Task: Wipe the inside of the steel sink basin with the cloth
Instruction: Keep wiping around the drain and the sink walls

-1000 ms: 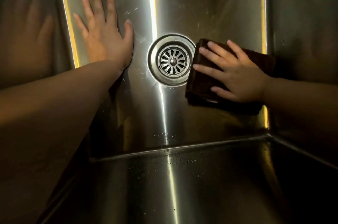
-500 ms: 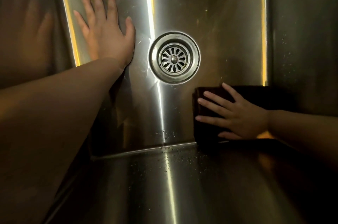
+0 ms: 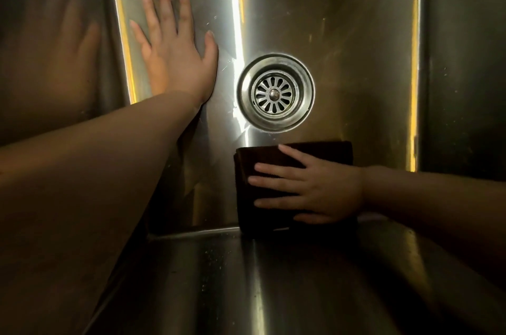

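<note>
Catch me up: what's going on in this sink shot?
A person is wiping the steel sink basin by hand. The right hand presses a folded dark cloth flat on the basin floor, on the near side of the drain, by the front-wall seam. The left hand lies flat left of the drain, fingers straight, holding nothing.

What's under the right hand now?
The right hand presses a folded dark cloth flat on the sink floor, just this side of the drain. The steel beneath the cloth is covered, so its state cannot be seen.
</note>
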Demonstrator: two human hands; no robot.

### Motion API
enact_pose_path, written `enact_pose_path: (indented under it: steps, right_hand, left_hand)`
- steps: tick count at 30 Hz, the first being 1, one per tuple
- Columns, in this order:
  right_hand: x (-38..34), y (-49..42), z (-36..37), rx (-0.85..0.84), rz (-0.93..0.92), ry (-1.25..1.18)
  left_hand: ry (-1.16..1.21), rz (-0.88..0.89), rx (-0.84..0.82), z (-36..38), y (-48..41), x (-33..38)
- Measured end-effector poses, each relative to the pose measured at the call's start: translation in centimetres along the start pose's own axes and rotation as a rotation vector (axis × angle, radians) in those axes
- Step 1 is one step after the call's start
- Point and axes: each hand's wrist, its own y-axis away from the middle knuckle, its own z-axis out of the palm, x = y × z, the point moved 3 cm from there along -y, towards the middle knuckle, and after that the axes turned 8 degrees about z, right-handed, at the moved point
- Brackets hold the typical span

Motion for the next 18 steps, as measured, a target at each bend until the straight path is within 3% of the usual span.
enact_pose_path:
  steps: [4, 11, 18]
  right_hand:
    - [2.6, 2.1, -0.6, -0.056, -0.116, 0.004]
    - [2.5, 3.5, -0.4, -0.018, 0.033, 0.035]
    - [-1.3, -5.0, -0.7, 0.063, 0.040, -0.036]
  left_hand:
    - [0.006, 0.005, -0.004, -0.1, -0.1, 0.1]
    - [0.033, 0.013, -0.011, -0.1, 0.0, 0.1]
    - [0.015, 0.004, -0.030, -0.1, 0.0, 0.1]
